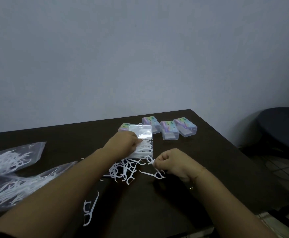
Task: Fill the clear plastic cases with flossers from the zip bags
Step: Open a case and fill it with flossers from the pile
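Observation:
An open clear plastic case [146,148] sits mid-table with its lid [141,132] raised and white flossers stacked inside. My left hand [124,143] rests on the case's left side, fingers on the flossers there. My right hand [172,162] pinches a white flosser [149,159] just right of the case. A loose pile of flossers [124,170] lies in front of the case. Two zip bags [11,158] [20,186] with flossers lie at the left.
Three closed cases with coloured labels [151,124] [169,129] [185,126] stand behind the open one, and a fourth [124,127] is partly hidden behind the lid. Two stray flossers [88,210] lie near the front edge. A dark chair [281,127] stands right of the table.

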The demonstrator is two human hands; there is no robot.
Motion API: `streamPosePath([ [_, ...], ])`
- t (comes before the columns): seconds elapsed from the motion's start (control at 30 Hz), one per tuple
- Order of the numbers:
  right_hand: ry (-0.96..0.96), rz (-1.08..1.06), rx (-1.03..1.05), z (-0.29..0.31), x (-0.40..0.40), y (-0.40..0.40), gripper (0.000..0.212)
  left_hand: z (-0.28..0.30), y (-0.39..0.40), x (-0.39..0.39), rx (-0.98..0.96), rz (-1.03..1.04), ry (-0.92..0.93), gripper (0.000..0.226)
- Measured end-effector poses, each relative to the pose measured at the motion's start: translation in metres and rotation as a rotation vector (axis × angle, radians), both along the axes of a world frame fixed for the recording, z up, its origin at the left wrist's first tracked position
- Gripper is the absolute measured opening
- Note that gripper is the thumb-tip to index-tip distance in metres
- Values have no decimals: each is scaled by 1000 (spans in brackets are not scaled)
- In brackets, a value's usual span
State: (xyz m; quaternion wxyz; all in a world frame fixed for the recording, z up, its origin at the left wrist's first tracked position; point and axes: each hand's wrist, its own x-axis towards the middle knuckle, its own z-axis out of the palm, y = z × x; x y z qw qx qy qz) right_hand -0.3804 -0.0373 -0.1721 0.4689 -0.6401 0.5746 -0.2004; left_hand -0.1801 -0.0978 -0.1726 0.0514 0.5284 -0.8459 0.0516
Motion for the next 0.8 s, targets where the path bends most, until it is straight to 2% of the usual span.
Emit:
streamPosePath([
  [0.13, -18, 16, 69, 7, -1, -12, 9, -11, 12, 13, -67, 105, 399, 42],
  [0.27, 93, 60, -82, 21, 9, -34, 13, -17, 28, 17, -82, 315, 796, 34],
  [0.33, 143, 79, -171, 28, 18, -45, 13, -22, 33, 15, -58, 415, 896, 31],
  [0.43, 224, 113, -256, 35, 34, -63, 14, -26, 34, 17, -34, 522, 893, 31],
  [0.63, 457, 215, -324, 41, 58, -83, 22, -27, 32, 24, 22, 575, 670, 32],
  [0.8, 530, 229, -332, 34, 62, -88, 27, -28, 31, 27, -37, 641, 621, 30],
])
